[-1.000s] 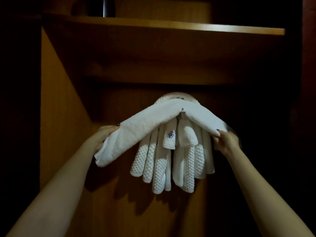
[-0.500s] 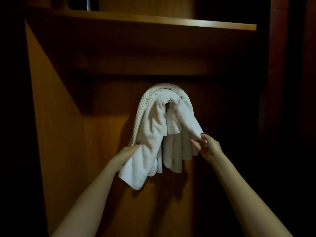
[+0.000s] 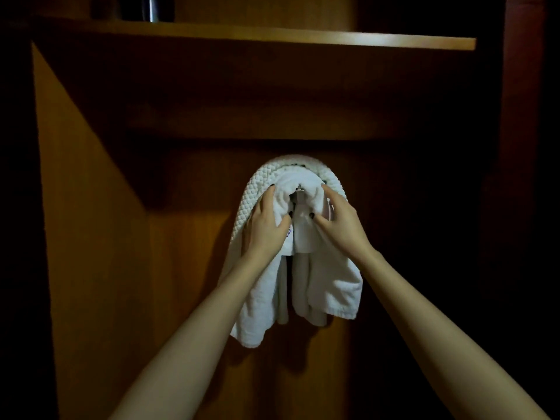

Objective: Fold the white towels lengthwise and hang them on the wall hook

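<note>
A small metal wall hook (image 3: 299, 189) sticks out of the wooden back panel. Several white towels hang over it. The front one is a smooth folded white towel (image 3: 331, 286), draped across the hook with both ends hanging down. Behind it a waffle-textured white towel (image 3: 257, 183) arches over the top. My left hand (image 3: 266, 225) grips the smooth towel just left of the hook, fingers curled over its fold. My right hand (image 3: 339, 219) grips it just right of the hook, thumb in front. A small blue emblem (image 3: 289, 231) shows by my left thumb.
A wooden shelf (image 3: 303, 39) runs across above the hook, with a dark metal object (image 3: 151, 7) standing on it at the top left. A wooden side panel (image 3: 75, 207) closes the left. The right side is dark.
The smooth towel went from stretched out sideways over the hook to hanging down on both sides. Both hands moved from its outer ends up to the fold beside the hook.
</note>
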A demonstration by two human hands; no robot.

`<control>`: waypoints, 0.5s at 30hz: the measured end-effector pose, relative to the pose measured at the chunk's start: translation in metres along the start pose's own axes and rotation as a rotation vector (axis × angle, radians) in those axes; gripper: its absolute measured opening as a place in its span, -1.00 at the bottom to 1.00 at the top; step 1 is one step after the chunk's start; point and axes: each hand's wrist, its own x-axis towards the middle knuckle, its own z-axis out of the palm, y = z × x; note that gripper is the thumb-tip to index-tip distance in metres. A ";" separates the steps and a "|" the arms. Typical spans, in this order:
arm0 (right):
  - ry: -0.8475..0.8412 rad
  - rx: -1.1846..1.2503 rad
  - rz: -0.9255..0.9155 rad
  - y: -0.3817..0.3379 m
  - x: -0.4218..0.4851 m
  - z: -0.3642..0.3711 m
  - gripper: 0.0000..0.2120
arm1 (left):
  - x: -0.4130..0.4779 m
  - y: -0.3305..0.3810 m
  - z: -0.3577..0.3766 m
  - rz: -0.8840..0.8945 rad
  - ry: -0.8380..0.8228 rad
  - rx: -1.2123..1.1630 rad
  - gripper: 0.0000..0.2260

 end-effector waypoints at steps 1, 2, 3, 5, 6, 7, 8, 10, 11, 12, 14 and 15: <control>-0.004 0.008 -0.013 0.003 0.005 0.000 -0.41 | 0.004 0.000 0.001 0.008 0.023 0.004 -0.45; -0.005 0.008 -0.024 0.006 0.009 -0.001 -0.44 | 0.008 0.000 0.000 0.030 0.061 0.013 -0.52; -0.003 -0.012 -0.042 0.009 0.014 -0.003 -0.51 | 0.012 0.000 -0.004 0.050 0.099 0.017 -0.58; 0.030 -0.083 -0.071 0.012 0.023 -0.008 -0.70 | 0.023 0.002 -0.013 0.085 0.126 -0.007 -0.64; 0.056 -0.083 -0.072 0.013 0.028 -0.011 -0.75 | 0.029 0.003 -0.017 0.096 0.115 -0.034 -0.66; 0.077 -0.053 -0.072 0.014 0.032 -0.015 -0.77 | 0.035 0.005 -0.021 0.106 0.099 -0.060 -0.67; 0.093 -0.016 -0.077 0.015 0.036 -0.018 -0.78 | 0.039 0.008 -0.024 0.116 0.084 -0.082 -0.68; 0.117 0.034 -0.088 0.015 0.038 -0.018 -0.83 | 0.046 0.014 -0.028 0.129 0.054 -0.126 -0.73; 0.122 0.044 -0.086 0.016 0.037 -0.016 -0.84 | 0.048 0.016 -0.029 0.130 0.039 -0.153 -0.74; 0.128 0.052 -0.083 0.017 0.034 -0.013 -0.85 | 0.051 0.017 -0.030 0.129 0.021 -0.179 -0.74; 0.146 0.086 -0.074 0.024 0.027 -0.006 -0.86 | 0.056 0.018 -0.030 0.126 -0.034 -0.202 -0.74; 0.147 0.097 -0.072 0.028 0.025 -0.003 -0.86 | 0.057 0.019 -0.029 0.128 -0.060 -0.196 -0.74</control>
